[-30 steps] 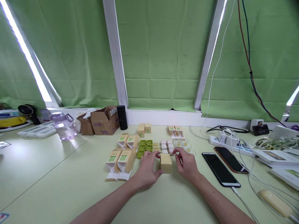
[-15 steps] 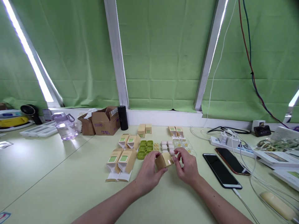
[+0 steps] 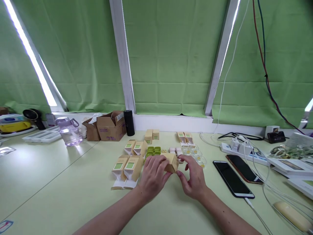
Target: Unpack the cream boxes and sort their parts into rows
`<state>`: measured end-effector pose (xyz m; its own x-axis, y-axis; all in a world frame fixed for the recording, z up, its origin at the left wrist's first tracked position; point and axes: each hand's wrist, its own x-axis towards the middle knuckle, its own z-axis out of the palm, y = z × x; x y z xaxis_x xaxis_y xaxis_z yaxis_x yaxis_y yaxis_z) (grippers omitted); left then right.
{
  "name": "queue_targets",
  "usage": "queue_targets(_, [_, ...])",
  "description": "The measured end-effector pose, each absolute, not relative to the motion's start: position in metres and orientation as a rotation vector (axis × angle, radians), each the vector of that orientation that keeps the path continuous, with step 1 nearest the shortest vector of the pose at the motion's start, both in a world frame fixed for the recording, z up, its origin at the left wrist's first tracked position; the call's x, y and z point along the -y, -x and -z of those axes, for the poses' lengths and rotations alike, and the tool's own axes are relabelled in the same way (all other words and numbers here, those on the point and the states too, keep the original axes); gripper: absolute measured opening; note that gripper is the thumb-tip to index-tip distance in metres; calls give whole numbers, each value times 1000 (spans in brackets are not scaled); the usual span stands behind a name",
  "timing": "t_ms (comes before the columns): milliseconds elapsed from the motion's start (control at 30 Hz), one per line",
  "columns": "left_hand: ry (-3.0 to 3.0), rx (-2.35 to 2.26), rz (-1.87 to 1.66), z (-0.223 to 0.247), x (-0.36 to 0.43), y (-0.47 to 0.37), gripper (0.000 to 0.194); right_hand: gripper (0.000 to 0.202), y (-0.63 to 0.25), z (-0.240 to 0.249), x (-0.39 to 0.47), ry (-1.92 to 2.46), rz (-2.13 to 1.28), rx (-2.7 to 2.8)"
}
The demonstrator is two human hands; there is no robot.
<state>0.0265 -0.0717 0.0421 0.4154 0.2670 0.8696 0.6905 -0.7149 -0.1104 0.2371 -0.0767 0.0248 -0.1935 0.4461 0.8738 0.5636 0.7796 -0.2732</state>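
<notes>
In the middle of the head view, a small tan cardboard box (image 3: 171, 162) is held just above the table. My left hand (image 3: 154, 174) is wrapped round its left side. The thumb and index finger of my right hand (image 3: 193, 176) touch the box's right end, at the edge of its flap. Beyond the hands sit green square cups (image 3: 154, 150), partly covered by my left hand, and pale pink pieces (image 3: 179, 152). Clear round containers (image 3: 195, 152) lie to their right. Left of my left hand, several similar boxes (image 3: 132, 166) stand with white flaps open.
More small boxes (image 3: 149, 135) stand farther back, with two open ones (image 3: 185, 138) to their right. A phone (image 3: 232, 178) on a cable, a second phone (image 3: 244, 168) and a power strip (image 3: 254, 156) lie right. A purple jug (image 3: 69, 132) and a brown carton (image 3: 111, 127) stand left.
The small box has turned in my left hand, so its long side now faces up and its end points right. My right thumb has moved down and left to the box's lower corner.
</notes>
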Motion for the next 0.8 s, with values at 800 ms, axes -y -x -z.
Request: queue_targets(800, [2274,850,1079,-34,71,-33,35,46,-230,-14,75,802,15,1809])
